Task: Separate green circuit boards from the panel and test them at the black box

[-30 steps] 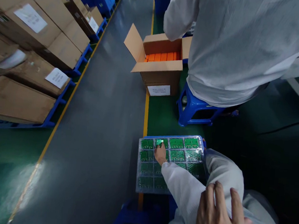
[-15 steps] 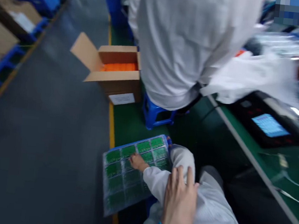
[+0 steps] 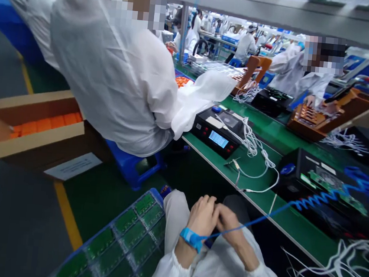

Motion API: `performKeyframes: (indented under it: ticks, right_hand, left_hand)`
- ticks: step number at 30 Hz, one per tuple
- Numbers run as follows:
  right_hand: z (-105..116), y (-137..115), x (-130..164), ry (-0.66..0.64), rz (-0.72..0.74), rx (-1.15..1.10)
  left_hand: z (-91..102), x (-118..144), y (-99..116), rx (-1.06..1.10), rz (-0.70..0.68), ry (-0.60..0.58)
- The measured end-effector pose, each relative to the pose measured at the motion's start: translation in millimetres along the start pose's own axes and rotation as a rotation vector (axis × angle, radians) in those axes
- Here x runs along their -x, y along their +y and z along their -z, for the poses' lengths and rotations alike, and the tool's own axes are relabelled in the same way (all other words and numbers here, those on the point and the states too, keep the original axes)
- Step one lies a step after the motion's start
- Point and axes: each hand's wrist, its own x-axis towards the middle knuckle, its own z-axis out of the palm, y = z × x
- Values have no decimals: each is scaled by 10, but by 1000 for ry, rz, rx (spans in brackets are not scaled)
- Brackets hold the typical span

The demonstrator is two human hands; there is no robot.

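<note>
We see the left hand (image 3: 202,213) and right hand (image 3: 228,219) meet over the lap, fingers curled against each other; we cannot tell whether either grips anything. A blue wrist strap (image 3: 190,238) circles the left wrist, its coiled cord (image 3: 315,200) running up over the green workbench (image 3: 263,198). Just beside the knee, at lower left, lies a clear tray of green circuit boards (image 3: 122,245). Ahead, a co-worker in white (image 3: 119,71) sits on a blue stool (image 3: 132,166), near an open carton of orange parts (image 3: 35,130).

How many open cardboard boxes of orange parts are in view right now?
1: the cardboard box sits on the floor at far left, behind the seated co-worker. Others may lie outside the view.
</note>
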Motion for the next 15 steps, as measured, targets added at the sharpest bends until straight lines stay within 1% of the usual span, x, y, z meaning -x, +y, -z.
performKeyframes:
  ticks: [2, 3, 4, 5, 6, 7, 9, 12, 15]
  right_hand:
    - [394, 91, -132, 214, -43, 79]
    - [553, 117, -232, 320, -61, 136]
    - [684, 136, -348, 416, -83, 197]
    - [784, 156, -473, 478, -103, 256]
    - [854, 179, -598, 501, -128, 312]
    - [895, 209, -716, 496, -152, 358]
    - [910, 294, -909, 444, -206, 417]
    - [853, 454, -1071, 387, -269, 428]
    - [814, 587, -1124, 374, -280, 362]
  left_hand:
    - [1, -318, 44, 36, -38, 94]
    - [-7, -487, 66, 46, -46, 153]
    - [-24, -655, 87, 52, -59, 209]
    - [-51, -815, 108, 57, -77, 255]
    - [-86, -962, 128, 60, -92, 298]
    - [-127, -1089, 146, 61, -107, 326]
    - [-214, -1278, 179, 64, -123, 359]
    - [-316, -1413, 223, 70, -117, 412]
    - [-369, -1462, 275, 65, -97, 476]
